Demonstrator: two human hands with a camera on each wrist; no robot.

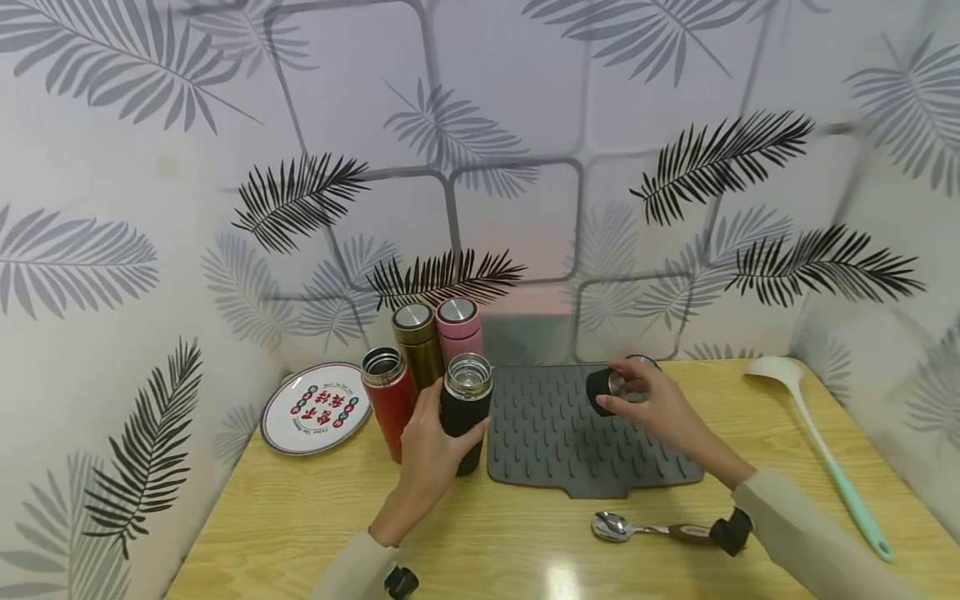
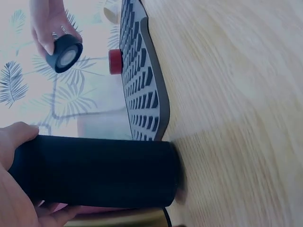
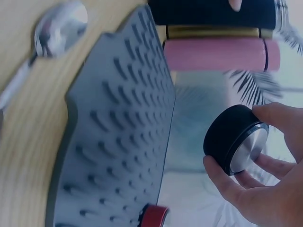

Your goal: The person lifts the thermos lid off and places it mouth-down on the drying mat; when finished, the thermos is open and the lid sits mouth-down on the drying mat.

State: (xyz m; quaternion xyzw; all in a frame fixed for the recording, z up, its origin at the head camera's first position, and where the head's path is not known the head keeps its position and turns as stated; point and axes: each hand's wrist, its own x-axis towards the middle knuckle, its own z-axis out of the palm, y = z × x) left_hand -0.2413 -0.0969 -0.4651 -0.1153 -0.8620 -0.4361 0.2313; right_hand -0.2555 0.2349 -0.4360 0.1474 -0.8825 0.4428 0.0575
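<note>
My left hand (image 1: 431,446) grips a black thermos bottle (image 1: 467,408) around its upper body. The bottle stands upright with its steel mouth uncovered, and its base meets the table in the left wrist view. Above the grey ridged mat (image 1: 536,433), my right hand (image 1: 652,404) holds a black bottle lid (image 3: 232,135) with a silver top between thumb and fingers. The lid is tilted on its side, away from the bottle. On the mat's far part sits a red lid (image 3: 154,216), mostly hidden by the right hand in the head view.
Left of the black bottle stands an open red bottle (image 1: 390,408), with capped gold (image 1: 422,346) and pink (image 1: 461,333) bottles behind. A white plate (image 1: 307,437) lies at far left. A spoon (image 1: 611,527) lies before the mat, a green-handled ladle (image 1: 817,425) at right. Patterned walls enclose the table.
</note>
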